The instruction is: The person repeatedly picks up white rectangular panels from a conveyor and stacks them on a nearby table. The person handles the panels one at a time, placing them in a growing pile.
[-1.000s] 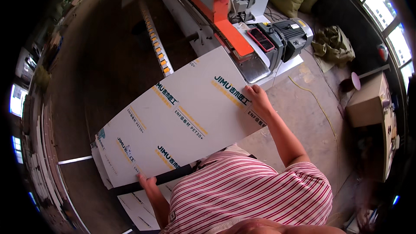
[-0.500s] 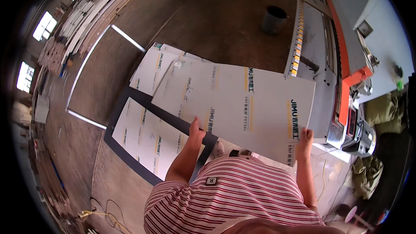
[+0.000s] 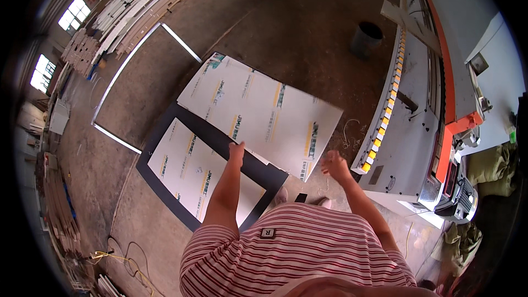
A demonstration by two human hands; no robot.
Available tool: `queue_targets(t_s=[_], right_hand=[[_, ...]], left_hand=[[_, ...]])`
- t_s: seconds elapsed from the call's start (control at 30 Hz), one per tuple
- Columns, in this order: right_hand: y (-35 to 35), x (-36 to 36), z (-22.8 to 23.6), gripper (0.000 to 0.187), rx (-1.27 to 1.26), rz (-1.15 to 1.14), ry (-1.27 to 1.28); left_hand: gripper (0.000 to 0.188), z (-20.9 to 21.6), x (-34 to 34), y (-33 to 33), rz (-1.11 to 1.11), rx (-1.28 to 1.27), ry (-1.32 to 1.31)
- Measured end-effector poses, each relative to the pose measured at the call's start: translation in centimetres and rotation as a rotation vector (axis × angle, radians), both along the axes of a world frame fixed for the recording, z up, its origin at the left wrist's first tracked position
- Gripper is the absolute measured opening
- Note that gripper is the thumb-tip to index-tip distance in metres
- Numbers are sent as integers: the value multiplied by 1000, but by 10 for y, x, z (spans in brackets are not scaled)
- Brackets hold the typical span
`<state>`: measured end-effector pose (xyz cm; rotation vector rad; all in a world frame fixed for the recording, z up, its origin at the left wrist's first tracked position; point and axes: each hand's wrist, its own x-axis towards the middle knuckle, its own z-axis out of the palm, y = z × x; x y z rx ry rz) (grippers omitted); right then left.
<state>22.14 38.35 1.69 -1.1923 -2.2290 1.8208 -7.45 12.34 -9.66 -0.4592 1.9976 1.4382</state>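
A large white panel (image 3: pixel 264 107) with printed film lies on a stack on the floor, its right end jutting toward the machine. My left hand (image 3: pixel 236 153) is by the panel's near long edge, thumb and finger apart; whether it touches the edge I cannot tell. My right hand (image 3: pixel 334 166) hovers just off the panel's right end, fingers loosely spread and holding nothing. Nearer to me, a second white panel (image 3: pixel 181 159) lies beside the stack. Both rest on a dark grey board (image 3: pixel 147 171).
At right stands a long machine (image 3: pixel 410 143) with a yellow-and-white strip along its edge and an orange beam (image 3: pixel 450 93). A dark bin (image 3: pixel 367 38) stands farther off. A white frame (image 3: pixel 118 80) lies at left, near stacked boards (image 3: pixel 129 16). Cables (image 3: pixel 129 264) trail at lower left.
The white panel has gone from my hands down onto the stack, moving left and away. My right hand has let go and moved left; the left hand has shifted slightly left.
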Motion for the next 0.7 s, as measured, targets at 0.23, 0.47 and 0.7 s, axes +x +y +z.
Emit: queue_targets(t_s=[0.23, 0.47, 0.7], right_hand=[[-19, 42, -42, 29, -42, 350, -228], [12, 90, -86, 25, -68, 90, -233], [30, 93, -113, 18, 216, 123, -347]], left_hand=[[22, -82, 83, -56, -318, 73, -213], [15, -82, 76, -46, -850, 15, -63], [16, -62, 6, -2, -861, 70, 303]])
